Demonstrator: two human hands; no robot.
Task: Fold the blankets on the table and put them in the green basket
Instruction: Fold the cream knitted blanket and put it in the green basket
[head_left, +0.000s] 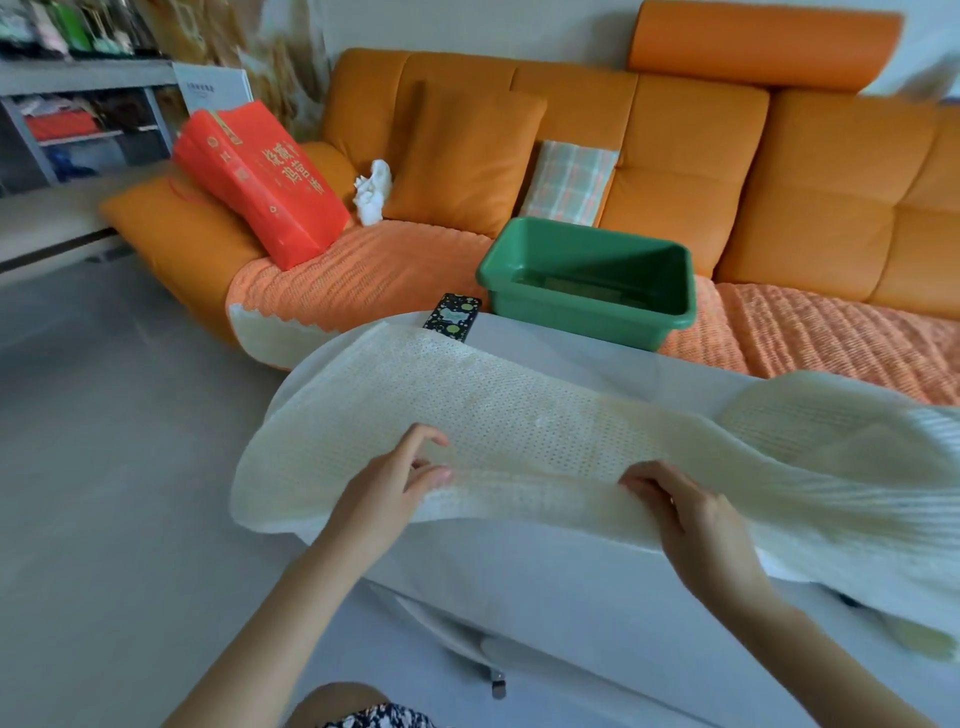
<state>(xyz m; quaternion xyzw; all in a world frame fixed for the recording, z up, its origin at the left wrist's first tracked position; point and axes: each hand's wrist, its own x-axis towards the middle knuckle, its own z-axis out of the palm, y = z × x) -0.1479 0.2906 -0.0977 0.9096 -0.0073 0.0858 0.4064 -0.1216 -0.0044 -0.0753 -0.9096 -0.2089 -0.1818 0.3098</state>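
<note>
Where the sofa (675, 156) seat meets the far edge of the white table (545, 582), one green basket (582, 319) sits upright on the orange knitted throw (363, 270). Its opening faces up, and its shaded green floor shows inside. One cream blanket (467, 405) with a perforated weave lies across the table, spread from the left rim toward the right. Its near edge is raised off the tabletop, and it stays outside the basket. The right part of the cloth is blurred and shows a ribbed weave, and I cannot tell whether that is a second blanket. Both forearms reach forward from the bottom of the view. The left hand (395, 483) pinches the near edge of the blanket, one finger over the cloth and the thumb below. The right hand (691, 514) is turned palm down, its fingers curled over the same edge, gripping it. The two hands are well apart along the edge. Count: one basket, one table, two hands. Further items: one red paper bag (260, 182) leaning on the sofa, one orange cushion (462, 156), one plaid cushion (569, 182), one crumpled white item (371, 192), and one dark patterned flat item (452, 317) at the table's far edge, just left of the basket.
</note>
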